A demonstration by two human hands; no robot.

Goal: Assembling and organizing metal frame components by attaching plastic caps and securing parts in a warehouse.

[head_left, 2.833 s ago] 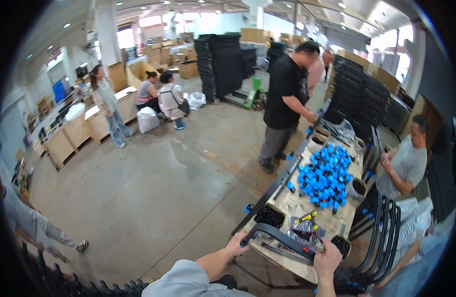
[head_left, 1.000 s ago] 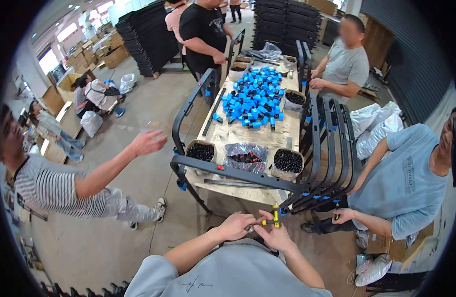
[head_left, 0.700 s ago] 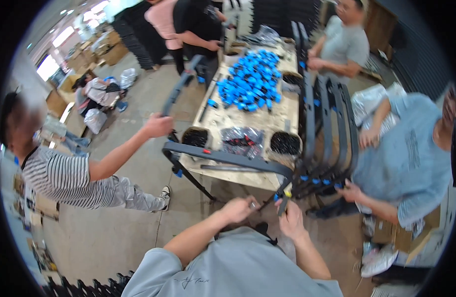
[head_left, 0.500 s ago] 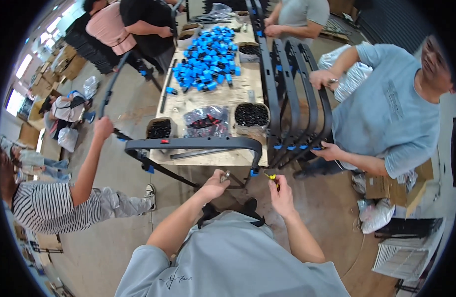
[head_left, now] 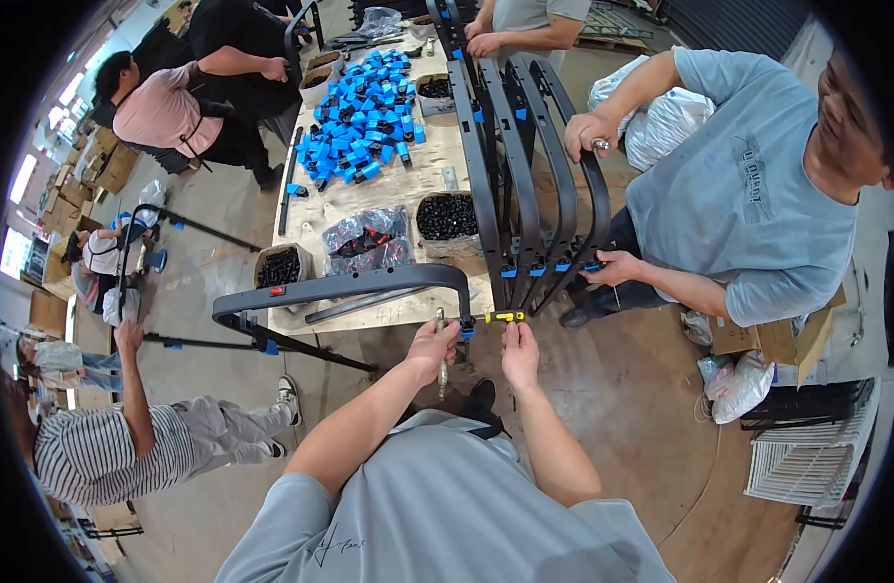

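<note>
A dark curved metal frame point(head_left: 369, 286) lies across the near end of the wooden work table point(head_left: 437, 204). Its bent near end, fitted with a blue cap, sits in my left hand point(head_left: 433, 348), which also holds a slim metal tool pointing down. My right hand point(head_left: 520, 352) pinches a small yellow and black part point(head_left: 505, 317) right beside that blue cap. Both hands are almost touching at the table's near edge.
Several more dark frames point(head_left: 524, 155) stand upright on the table's right side, held by a person in a light blue shirt point(head_left: 748, 194). A pile of blue plastic parts point(head_left: 359, 117), tubs of black parts point(head_left: 445, 216) and a bag lie on the table. Other people stand left and far.
The view has swung down and closer to the table. My hands have come up to the frame's near end, the left gripping it and the right bringing the yellow part to its blue cap.
</note>
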